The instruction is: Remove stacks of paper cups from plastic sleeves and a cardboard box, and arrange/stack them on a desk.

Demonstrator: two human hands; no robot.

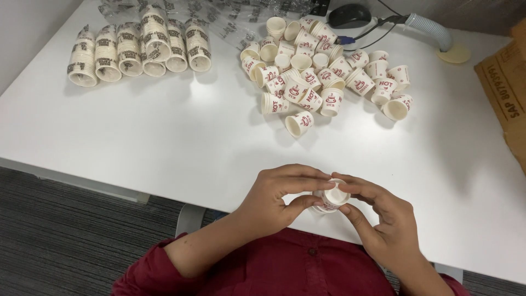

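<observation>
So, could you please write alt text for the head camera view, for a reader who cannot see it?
A person in a dark red shirt holds a small paper cup between the left hand and the right hand over a white table. Farther back lie a loose pile of cups, wrapped cup stacks, a computer mouse and a cardboard box.

2 hands: left hand, right hand, 1 cup between them. Loose cups in a pile far ahead of the hands, roughly 35, exact count unclear. 6 wrapped stacks far ahead-left. 1 mouse beyond the pile, 1 hose and 1 box ahead-right. 1 table
</observation>
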